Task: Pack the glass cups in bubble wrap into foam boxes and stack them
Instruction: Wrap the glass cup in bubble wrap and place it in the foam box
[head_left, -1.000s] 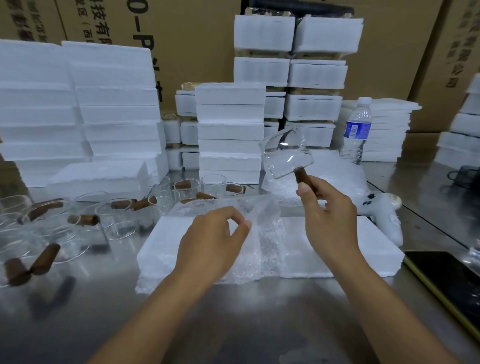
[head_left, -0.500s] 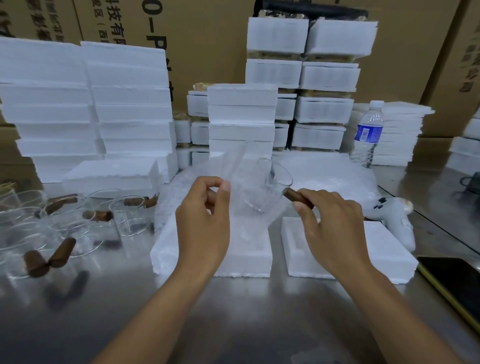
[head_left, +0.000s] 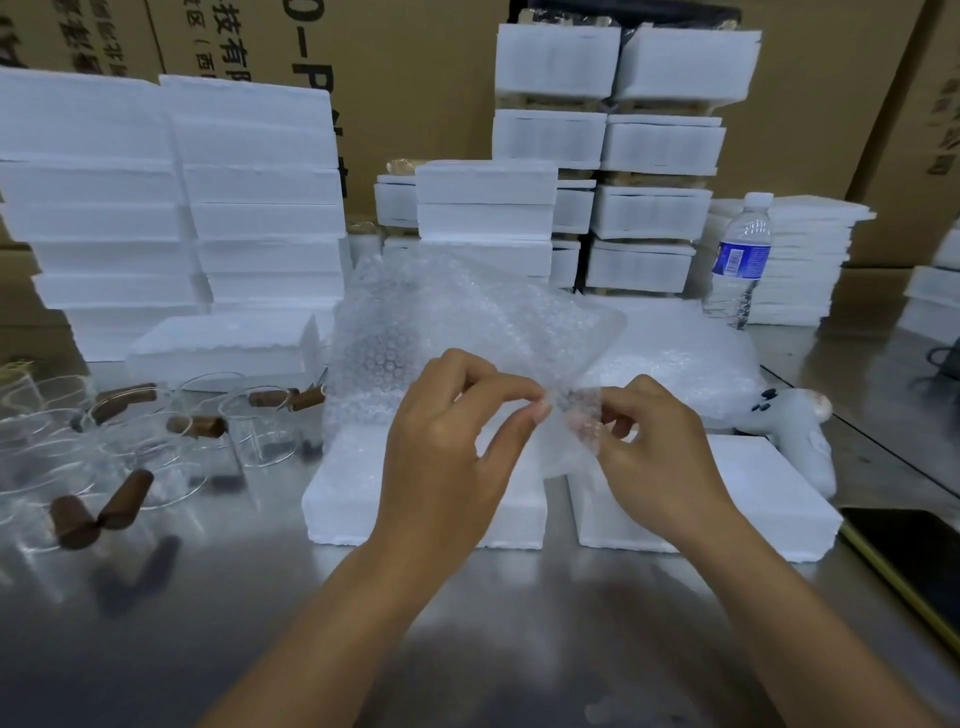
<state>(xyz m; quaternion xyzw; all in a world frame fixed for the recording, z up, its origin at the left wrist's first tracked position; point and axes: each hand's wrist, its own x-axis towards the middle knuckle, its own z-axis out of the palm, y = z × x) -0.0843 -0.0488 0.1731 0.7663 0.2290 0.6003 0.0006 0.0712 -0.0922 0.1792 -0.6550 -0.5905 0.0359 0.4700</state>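
A clear bubble wrap bag (head_left: 457, 332) hangs in the air over the table's middle. My left hand (head_left: 457, 436) pinches its near edge with thumb and fingers. My right hand (head_left: 649, 441) pinches the same edge just to the right. The glass cup that went into the bag is hidden by the wrap. Under my hands lie two white foam box halves, one on the left (head_left: 343, 493) and one on the right (head_left: 753, 499). Several bare glass cups with brown handles (head_left: 197, 426) stand at the left.
Tall stacks of white foam boxes (head_left: 249, 208) line the back, with more stacks (head_left: 649, 156) behind the middle. A water bottle (head_left: 740, 260) stands at the back right. A pile of bubble wrap (head_left: 691, 358), a white controller (head_left: 795, 426) and a dark tablet (head_left: 914, 551) lie at the right.
The cup in my right hand went down into the bag that my left hand lifted off the foam. My right hand let go of the handle and now pinches the bag's edge.
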